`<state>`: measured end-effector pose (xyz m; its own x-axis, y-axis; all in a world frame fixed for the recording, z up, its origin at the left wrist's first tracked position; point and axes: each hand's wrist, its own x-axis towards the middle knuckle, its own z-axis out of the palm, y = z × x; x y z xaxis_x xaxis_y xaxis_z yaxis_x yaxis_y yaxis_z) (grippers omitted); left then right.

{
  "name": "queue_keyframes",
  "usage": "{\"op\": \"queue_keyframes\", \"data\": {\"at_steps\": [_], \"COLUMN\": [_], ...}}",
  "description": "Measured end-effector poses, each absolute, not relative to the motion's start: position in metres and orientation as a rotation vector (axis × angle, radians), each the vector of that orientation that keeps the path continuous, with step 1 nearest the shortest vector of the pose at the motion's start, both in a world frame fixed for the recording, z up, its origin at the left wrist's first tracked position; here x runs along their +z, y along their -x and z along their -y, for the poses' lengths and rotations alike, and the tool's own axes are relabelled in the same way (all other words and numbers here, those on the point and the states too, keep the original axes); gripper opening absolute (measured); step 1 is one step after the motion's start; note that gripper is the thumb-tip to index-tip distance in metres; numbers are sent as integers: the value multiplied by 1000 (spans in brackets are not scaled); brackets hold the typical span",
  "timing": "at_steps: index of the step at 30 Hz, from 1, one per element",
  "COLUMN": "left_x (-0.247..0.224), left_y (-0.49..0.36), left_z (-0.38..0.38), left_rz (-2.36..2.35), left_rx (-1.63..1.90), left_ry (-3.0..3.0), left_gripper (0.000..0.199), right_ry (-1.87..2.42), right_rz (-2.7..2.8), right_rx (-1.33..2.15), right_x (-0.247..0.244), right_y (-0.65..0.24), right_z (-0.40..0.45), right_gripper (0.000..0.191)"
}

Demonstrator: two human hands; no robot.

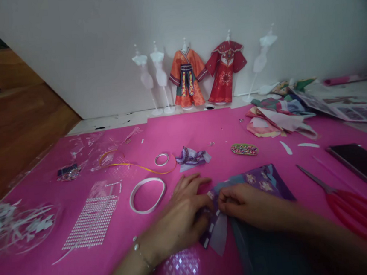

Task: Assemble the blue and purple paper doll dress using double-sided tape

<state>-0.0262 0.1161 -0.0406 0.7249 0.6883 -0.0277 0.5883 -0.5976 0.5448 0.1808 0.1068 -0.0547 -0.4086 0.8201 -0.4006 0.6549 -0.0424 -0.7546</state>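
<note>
A purple doll-garment fabric with pale flower prints lies at the front of the pink table. My left hand rests on its left edge, with the thumb and index finger closed over the cloth and the other fingers stretched out. Beside it my right hand has its fingers curled in a pinch at the same edge. Short white strips run along a dark band of the fabric, and a pale translucent piece hangs below. Whatever lies between my right fingertips is too small to make out.
Red-handled scissors and a phone lie on the right. White tape ring, pearl sheet and scraps lie left. A patterned purple scrap and bead tray lie ahead. Small mannequins stand behind.
</note>
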Motion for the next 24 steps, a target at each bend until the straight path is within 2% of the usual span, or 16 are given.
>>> {"op": "queue_keyframes", "data": {"at_steps": [7,24], "left_x": [-41,-41], "left_y": [28,26], "left_z": [-117,-116], "left_rz": [-939,-946], "left_rx": [226,219], "left_ry": [-2419,-2458], "left_gripper": [26,16], "right_ry": [1600,1621], "right_rz": [2063,2130], "right_rx": [1406,1329], "right_x": [-55,-56], "right_y": [-181,-179], "right_z": [-106,-104], "right_gripper": [17,13]}}
